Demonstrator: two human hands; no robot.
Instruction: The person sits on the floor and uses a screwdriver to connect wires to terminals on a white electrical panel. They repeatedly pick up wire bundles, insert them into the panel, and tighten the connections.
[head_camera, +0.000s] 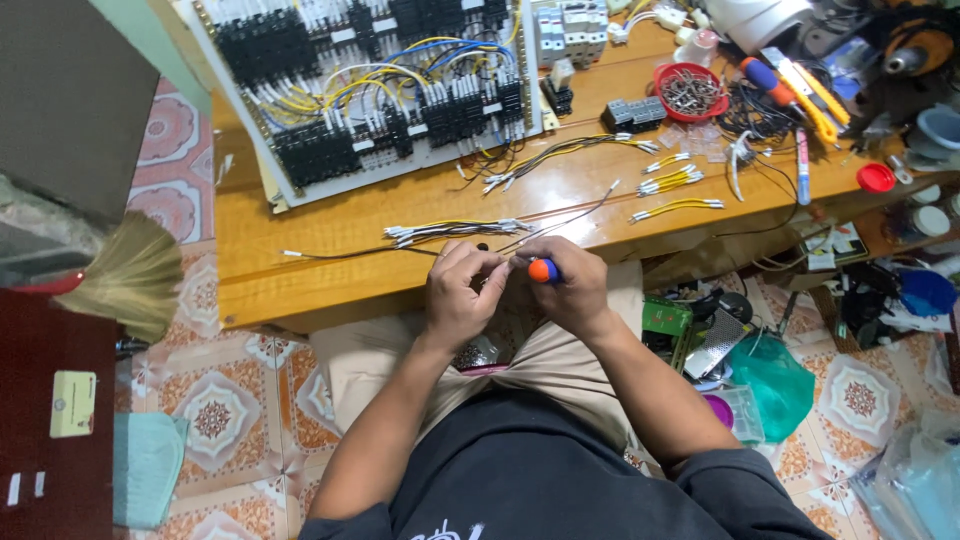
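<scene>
My left hand (462, 293) and my right hand (567, 285) meet over my lap, just in front of the wooden table's (300, 270) front edge. The right hand grips a small tool with an orange and blue handle (542, 270). The left hand pinches the end of a thin dark wire (350, 252) that trails left across the table. A bundle of white-tipped wires (455, 230) lies just beyond my knuckles. At the table's back leans a white panel (370, 90) packed with black terminal blocks and yellow, blue and white wiring.
Short yellow wires (675, 182) lie right of centre on the table. A red bowl of metal parts (690, 92), screwdrivers (790, 95) and a red lid (876, 177) crowd the right end. A broom (135, 275) stands left; a green bag (775, 380) and clutter cover the tiled floor right.
</scene>
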